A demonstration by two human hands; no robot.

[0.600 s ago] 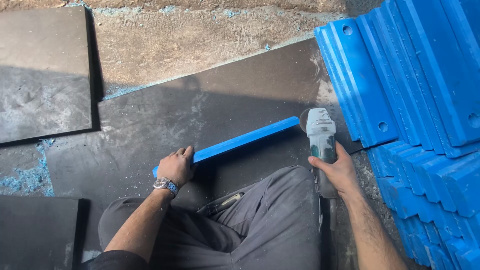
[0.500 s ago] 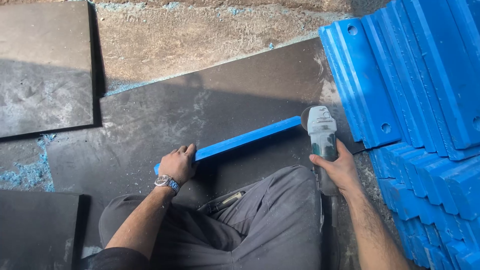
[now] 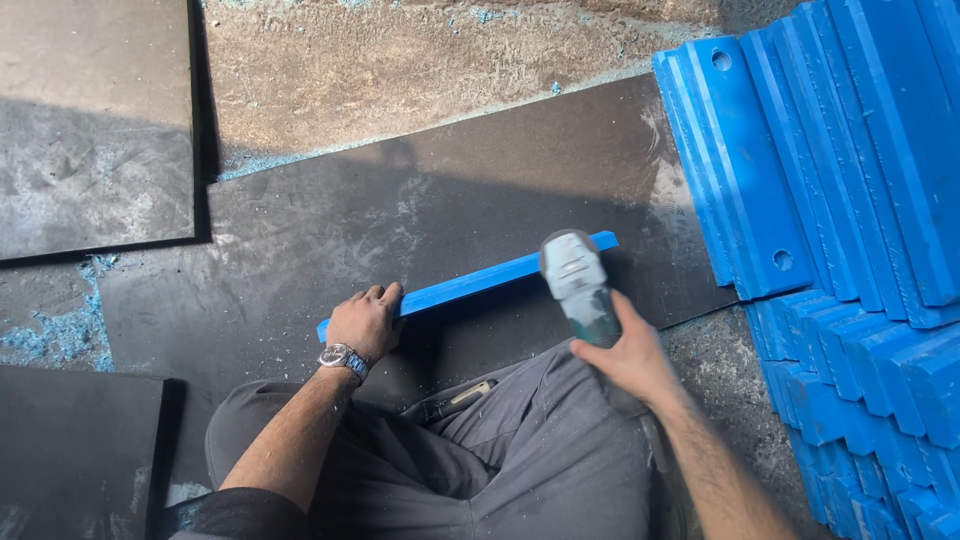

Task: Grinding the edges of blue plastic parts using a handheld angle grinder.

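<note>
The angle grinder [image 3: 578, 288], gripped in the right hand [image 3: 625, 355], has been shifted inward along the blue strip [image 3: 470, 283], which is held down by the closed left hand [image 3: 366, 322], so grinding appears underway.

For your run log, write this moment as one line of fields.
left hand: steadies blue bar on edge | right hand: grips power grinder over bar | surface: dark mat | right side: stacked blue plates

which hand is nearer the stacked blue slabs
Right. The right hand, gripping the grinder, is beside the slabs; the left hand holds the blue strip's far end.
</note>
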